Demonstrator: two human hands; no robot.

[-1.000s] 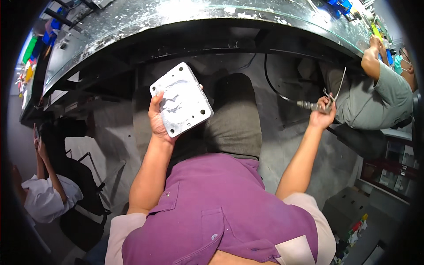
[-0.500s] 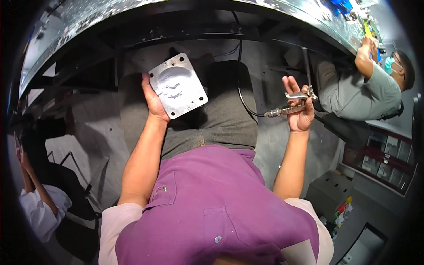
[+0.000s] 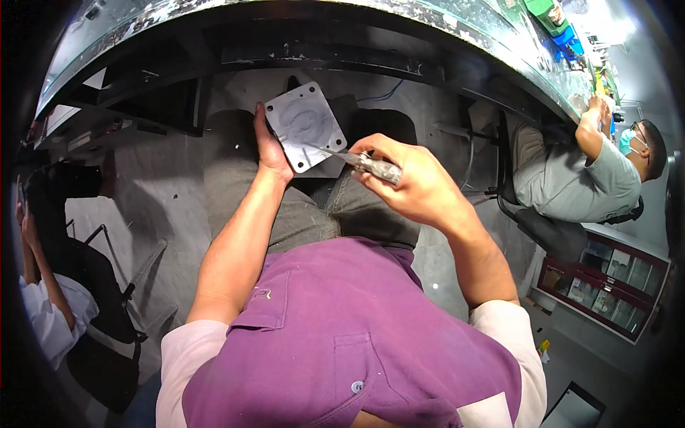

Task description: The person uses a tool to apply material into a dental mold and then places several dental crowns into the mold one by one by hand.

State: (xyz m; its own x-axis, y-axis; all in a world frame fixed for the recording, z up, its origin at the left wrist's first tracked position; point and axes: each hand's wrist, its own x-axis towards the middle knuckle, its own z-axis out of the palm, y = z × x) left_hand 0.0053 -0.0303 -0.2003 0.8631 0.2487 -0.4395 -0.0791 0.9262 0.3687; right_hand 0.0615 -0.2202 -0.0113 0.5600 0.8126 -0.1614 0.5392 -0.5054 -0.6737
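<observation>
My left hand (image 3: 272,151) grips a square silver metal plate (image 3: 296,153) along its left and lower edges. Holes sit in the plate's corners, and a round recess marks its middle. The plate is tilted above my lap. Closed around a metal air blow gun (image 3: 382,170), my right hand (image 3: 421,182) is just right of the plate. The gun's thin nozzle points left over the plate's lower right part; whether its tip touches the surface I cannot tell. My fingers partly hide the gun's lever.
A bench with a glass edge (image 3: 457,32) arches across the front, its dark frame (image 3: 321,57) over my knees. At the right a masked person (image 3: 585,160) sits working at the bench. Another person in white (image 3: 53,307) sits at the left. A dark red cabinet (image 3: 606,282) stands behind right.
My right hand has swung left with the blow gun, from out at the right to beside the plate, and now faces knuckles up. The plate has shifted slightly right.
</observation>
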